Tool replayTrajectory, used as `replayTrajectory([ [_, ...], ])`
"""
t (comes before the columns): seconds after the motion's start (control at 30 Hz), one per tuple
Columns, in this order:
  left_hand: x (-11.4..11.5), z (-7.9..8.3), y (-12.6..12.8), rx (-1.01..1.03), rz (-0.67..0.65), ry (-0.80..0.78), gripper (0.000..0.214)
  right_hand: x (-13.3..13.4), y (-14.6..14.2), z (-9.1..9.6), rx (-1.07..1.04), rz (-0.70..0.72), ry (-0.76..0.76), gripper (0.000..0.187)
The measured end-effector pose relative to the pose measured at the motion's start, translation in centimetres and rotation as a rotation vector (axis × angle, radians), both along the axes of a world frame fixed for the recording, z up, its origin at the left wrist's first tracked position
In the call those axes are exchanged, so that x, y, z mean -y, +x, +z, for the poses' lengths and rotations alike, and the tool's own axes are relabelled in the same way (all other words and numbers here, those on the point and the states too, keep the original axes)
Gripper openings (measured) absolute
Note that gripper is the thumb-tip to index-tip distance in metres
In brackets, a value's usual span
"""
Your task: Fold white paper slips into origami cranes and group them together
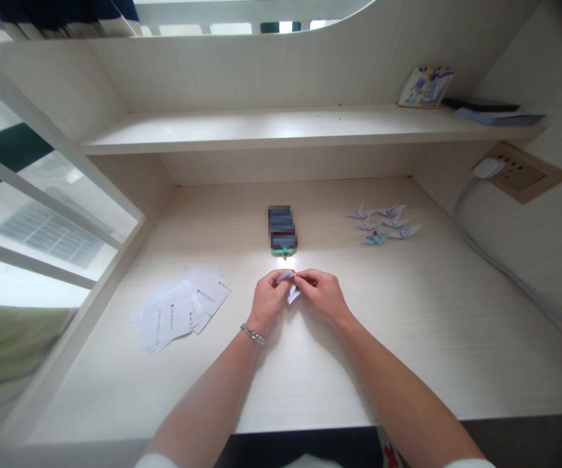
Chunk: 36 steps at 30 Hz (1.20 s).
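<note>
My left hand [270,300] and my right hand [323,294] meet at the middle of the pale wooden desk [408,338]. Both pinch a small folded piece of white paper [291,286] between their fingertips, just above the desk top. A silver bracelet [253,334] circles my left wrist. Just beyond my hands a phone [282,230] lies on the desk, its screen blurred.
A loose pile of white paper sheets [178,313] lies to the left. Several folded paper cranes [385,223] sit at the back right. A grey cable [495,260] runs from a wall socket [520,172] on the right. A shelf [285,127] above holds a small packet [426,86].
</note>
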<state>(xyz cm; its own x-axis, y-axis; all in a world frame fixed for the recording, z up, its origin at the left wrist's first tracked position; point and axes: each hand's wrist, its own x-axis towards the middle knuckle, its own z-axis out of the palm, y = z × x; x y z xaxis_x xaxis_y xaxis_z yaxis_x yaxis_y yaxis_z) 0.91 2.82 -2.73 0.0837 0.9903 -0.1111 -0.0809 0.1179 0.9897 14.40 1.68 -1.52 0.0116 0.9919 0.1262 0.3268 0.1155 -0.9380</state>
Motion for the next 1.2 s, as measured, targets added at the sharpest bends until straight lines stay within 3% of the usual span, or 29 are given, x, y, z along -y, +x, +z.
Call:
replayTrajectory([
  [0.4, 0.16, 0.57, -0.25, -0.126, -0.040, 0.076, 0.025, -0.20, 0.26, -0.14, 0.088, -0.041, 0.067, 0.017],
  [0.73, 0.29, 0.39, 0.02, -0.092, -0.003, 0.043, 0.024, 0.02, 0.53, 0.24, 0.492, 0.005, 0.177, 0.019],
  [1.0, 0.30, 0.57, -0.12, -0.176, 0.014, 0.060, 0.023, -0.07, 0.41, 0.01, 0.380, 0.010, 0.156, 0.016],
  [1.2, 0.27, 0.74, -0.17, -0.180, -0.001, 0.060, 0.023, -0.09, 0.50, 0.23, 0.417, 0.017, 0.159, 0.015],
])
